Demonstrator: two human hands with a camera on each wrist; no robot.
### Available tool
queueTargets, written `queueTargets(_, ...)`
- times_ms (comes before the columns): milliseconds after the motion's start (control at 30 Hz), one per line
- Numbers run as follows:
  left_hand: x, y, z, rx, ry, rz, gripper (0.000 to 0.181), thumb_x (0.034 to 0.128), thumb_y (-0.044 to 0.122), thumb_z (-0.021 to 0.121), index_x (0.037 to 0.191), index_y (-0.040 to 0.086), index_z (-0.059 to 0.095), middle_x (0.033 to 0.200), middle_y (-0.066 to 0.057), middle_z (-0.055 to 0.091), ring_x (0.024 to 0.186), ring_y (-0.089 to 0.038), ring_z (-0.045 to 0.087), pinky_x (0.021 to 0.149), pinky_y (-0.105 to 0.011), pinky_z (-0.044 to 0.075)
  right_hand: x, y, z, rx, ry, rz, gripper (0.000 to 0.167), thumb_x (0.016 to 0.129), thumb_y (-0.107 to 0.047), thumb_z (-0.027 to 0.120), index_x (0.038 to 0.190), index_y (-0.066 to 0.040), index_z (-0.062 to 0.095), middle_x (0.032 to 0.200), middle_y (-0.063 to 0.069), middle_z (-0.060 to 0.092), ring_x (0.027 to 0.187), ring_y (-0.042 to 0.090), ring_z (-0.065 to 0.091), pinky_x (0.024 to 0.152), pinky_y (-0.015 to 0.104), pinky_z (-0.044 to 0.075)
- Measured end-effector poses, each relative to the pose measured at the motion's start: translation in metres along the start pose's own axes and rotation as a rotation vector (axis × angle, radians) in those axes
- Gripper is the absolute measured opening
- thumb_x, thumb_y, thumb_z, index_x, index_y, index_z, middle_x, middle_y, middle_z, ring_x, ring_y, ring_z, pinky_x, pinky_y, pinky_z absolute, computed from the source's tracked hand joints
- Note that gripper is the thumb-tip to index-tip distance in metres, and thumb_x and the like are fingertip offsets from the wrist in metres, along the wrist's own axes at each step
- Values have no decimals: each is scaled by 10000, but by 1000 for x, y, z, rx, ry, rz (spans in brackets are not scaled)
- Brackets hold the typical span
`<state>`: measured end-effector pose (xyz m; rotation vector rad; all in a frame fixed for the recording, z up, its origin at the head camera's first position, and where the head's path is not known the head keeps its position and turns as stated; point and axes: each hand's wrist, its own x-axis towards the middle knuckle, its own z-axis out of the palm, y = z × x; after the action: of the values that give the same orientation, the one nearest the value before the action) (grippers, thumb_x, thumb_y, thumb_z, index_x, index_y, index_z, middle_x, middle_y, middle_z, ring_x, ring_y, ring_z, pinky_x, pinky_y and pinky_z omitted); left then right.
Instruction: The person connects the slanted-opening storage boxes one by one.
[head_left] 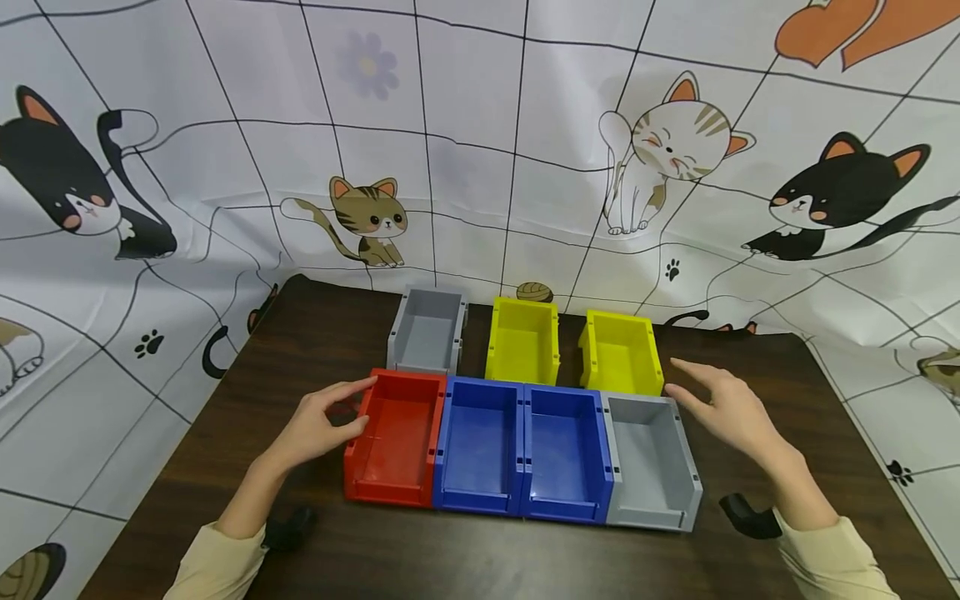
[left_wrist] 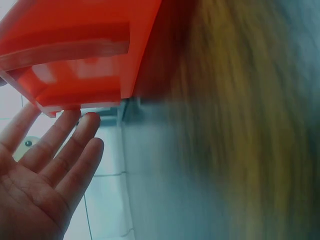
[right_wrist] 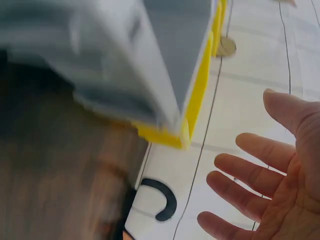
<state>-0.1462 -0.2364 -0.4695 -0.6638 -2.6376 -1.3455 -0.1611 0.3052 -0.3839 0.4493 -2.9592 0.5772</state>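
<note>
Four open-fronted plastic bins stand side by side in the front row: a red bin (head_left: 397, 433), two blue bins, the left one (head_left: 480, 442) and the right one (head_left: 566, 442), and a grey bin (head_left: 651, 450). At the red bin's left side is my left hand (head_left: 311, 425), its thumb and fingertips against or very near the wall; in the left wrist view the fingers look straight. My right hand (head_left: 731, 412) hovers beside the grey bin's back right corner, fingers spread and holding nothing. The right wrist view shows a gap between that hand and the bin.
Behind the row stand another grey bin (head_left: 427, 329) and two yellow bins, one in the middle (head_left: 523, 342) and one at right (head_left: 622, 354). The dark wooden table (head_left: 465, 558) ends at a white cloth (head_left: 480, 150) printed with cats.
</note>
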Motion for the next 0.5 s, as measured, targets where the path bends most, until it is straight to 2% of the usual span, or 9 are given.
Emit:
queueTargets(67,-1,-1,-3,11,-6,-11,533,786,-4,695,1296,-1,539,1162,-151,608,875,-167,569,794,-448,526,4,6,-4,15,13,0,510,927,-293,585,1312,32,507,1197,291,561,682,279,523,671,488,456)
queueTargets(100,-2,-2,-5,16,-8,-16,533,789,-2,693,1299,-2,536,1165,-150,607,880,-159,566,800,-447,524,6,9,-5,25,16,4,507,929,-289,584,1313,33,506,1118,292,589,583,218,459,616,439,443)
queueTargets(167,-2,-3,-8,29,-9,-20,536,792,1,694,1304,1,533,1172,-150,605,889,-149,565,807,-439,523,9,15,-6,38,28,6,496,933,-281,577,1308,38,509,1102,292,595,502,147,357,596,385,409)
queueTargets(233,-4,-4,-11,45,-8,-25,535,793,1,693,1304,3,533,1179,-150,604,894,-148,566,808,-432,524,13,19,-5,59,28,8,491,938,-275,569,1309,41,507,1108,293,593,501,117,326,602,369,400)
queueTargets(300,-5,-5,-14,59,-5,-36,536,793,2,694,1305,8,535,1189,-153,601,901,-160,570,811,-429,524,17,23,-4,79,24,12,493,944,-278,559,1313,44,501,1155,309,572,539,136,383,638,393,413)
queueTargets(367,-6,-5,-17,70,-6,-49,535,795,3,692,1306,11,535,1204,-160,595,911,-185,577,812,-438,522,22,27,-1,99,28,10,490,947,-273,554,1311,50,499,1240,313,525,628,193,489,682,435,438)
queueTargets(500,-7,-6,-21,58,-16,-78,532,802,2,682,1312,7,526,1221,-183,582,941,-254,575,823,-485,508,31,31,6,142,20,28,494,951,-273,549,1316,55,492,1226,302,541,749,296,603,689,451,480)
